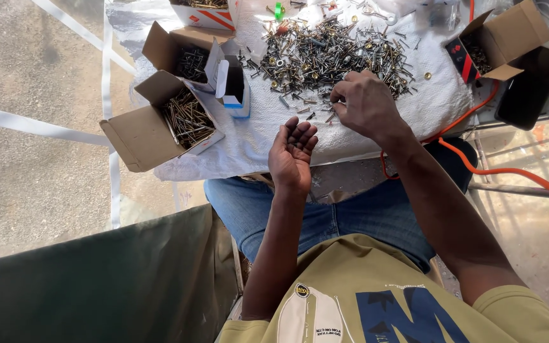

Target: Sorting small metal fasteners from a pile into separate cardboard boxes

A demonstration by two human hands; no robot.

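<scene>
Right hand [366, 101] pinches at the screw pile [328, 54] on the white cloth [440, 101], left hand [291, 154] cupped open, holding nothing visible

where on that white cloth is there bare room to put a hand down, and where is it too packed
Bare white cloth lies along the near edge, between the open box of nails and the left hand. A smaller bare patch sits right of the screw pile, before the cardboard box. The middle under the right hand and the left box cluster are crowded.
</scene>
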